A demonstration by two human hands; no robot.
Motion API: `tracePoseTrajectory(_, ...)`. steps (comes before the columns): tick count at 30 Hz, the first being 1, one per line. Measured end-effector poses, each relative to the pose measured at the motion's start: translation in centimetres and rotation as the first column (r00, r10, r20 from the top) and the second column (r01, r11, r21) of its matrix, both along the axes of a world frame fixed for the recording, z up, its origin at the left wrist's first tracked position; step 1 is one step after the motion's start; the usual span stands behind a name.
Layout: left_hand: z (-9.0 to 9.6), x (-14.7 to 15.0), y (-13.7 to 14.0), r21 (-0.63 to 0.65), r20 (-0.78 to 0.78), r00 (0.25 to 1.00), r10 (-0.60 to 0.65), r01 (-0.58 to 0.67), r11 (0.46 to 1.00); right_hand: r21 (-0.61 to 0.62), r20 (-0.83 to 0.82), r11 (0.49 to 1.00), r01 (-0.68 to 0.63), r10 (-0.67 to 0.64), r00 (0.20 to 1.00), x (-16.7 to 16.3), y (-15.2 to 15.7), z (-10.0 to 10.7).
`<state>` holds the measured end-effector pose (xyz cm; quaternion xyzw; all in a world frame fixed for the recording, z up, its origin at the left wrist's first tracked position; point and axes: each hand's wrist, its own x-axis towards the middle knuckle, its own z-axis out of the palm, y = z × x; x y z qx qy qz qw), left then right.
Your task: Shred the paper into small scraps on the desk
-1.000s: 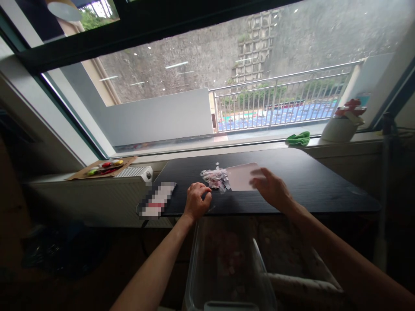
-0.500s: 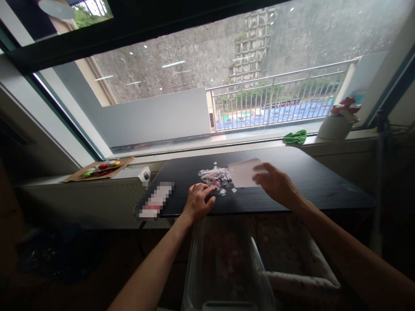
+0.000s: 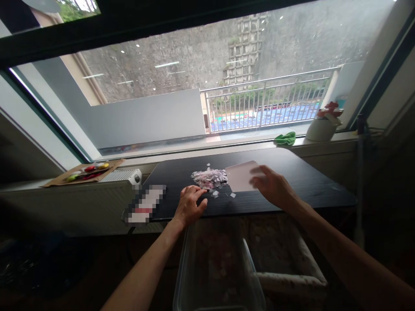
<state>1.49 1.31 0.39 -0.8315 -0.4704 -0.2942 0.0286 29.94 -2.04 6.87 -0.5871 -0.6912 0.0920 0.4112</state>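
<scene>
Scraps [image 3: 210,178] form one pile beside one pale card [image 3: 240,177].

Right hand [image 3: 272,186] has the pale card [image 3: 240,177] by its right end, its left edge meeting the heap of scraps [image 3: 209,178]! Left hand [image 3: 191,204] sits at the dark table's [image 3: 292,175] near edge, beside the heap; 1 clear bin [image 3: 250,259] waits below.

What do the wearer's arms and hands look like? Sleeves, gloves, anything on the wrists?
Left hand and right hand are ungloved. Left forearm and right forearm are bare as far as the frame shows: no sleeves, watch, bands, cables or clear markings. No ring shows on the left; the right fingers are too blurred to tell.
</scene>
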Motion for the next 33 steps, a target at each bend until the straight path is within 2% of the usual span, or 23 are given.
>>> tracePoseTrajectory(3, 0.0, -0.1, 0.0, 0.002, 0.002, 1.000, -0.008, 0.008, 1.000, -0.032, -0.002, 0.999, -0.013, 0.013, 1.000, 0.0, 0.2, -0.4)
tracePoseTrajectory(5, 0.0, -0.1, 0.0, 0.003, 0.005, 1.000, -0.006, 0.006, 1.000, -0.056, 0.018, 0.998, 0.034, -0.033, 0.999, 0.8, -0.1, -0.5)
tracePoseTrajectory(9, 0.0, -0.1, -0.1, 0.004, 0.008, 1.000, 0.000, 0.000, 1.000, -0.092, 0.072, 0.984, 0.154, -0.148, 0.986, 3.9, -0.8, 0.3)
tracePoseTrajectory(11, 0.0, -0.1, 0.0, 0.001, 0.006, 1.000, 0.001, -0.001, 1.000, -0.107, 0.002, 0.981, 0.165, -0.165, 0.986, 5.4, -0.7, 0.7)
tracePoseTrajectory(13, 0.0, -0.1, 0.0, 0.003, 0.009, 1.000, 0.003, -0.003, 1.000, -0.181, -0.142, 0.974, 0.140, -0.166, 0.976, 6.4, -0.2, 0.8)
tracePoseTrajectory(16, 0.0, -0.1, 0.0, 0.008, 0.019, 1.000, 0.003, -0.003, 1.000, -0.348, -0.367, 0.937, 0.032, -0.167, 0.915, 7.0, 1.0, 0.1)
tracePoseTrajectory(19, 0.0, -0.2, 0.0, 0.004, 0.016, 1.000, -0.002, 0.002, 1.000, -0.406, -0.503, 0.912, -0.057, -0.171, 0.847, 7.5, 1.7, -1.1)
tracePoseTrajectory(24, -0.1, -0.3, 0.1, 0.001, 0.017, 1.000, 0.008, -0.008, 1.000, -0.457, -0.588, 0.875, -0.157, -0.165, 0.792, 8.4, 1.7, -2.4)
tracePoseTrajectory(33, 0.0, -0.3, 0.1, -0.001, 0.022, 1.000, -0.004, 0.004, 1.000, -0.496, -0.629, 0.835, -0.238, -0.157, 0.761, 8.6, 1.5, -2.6)
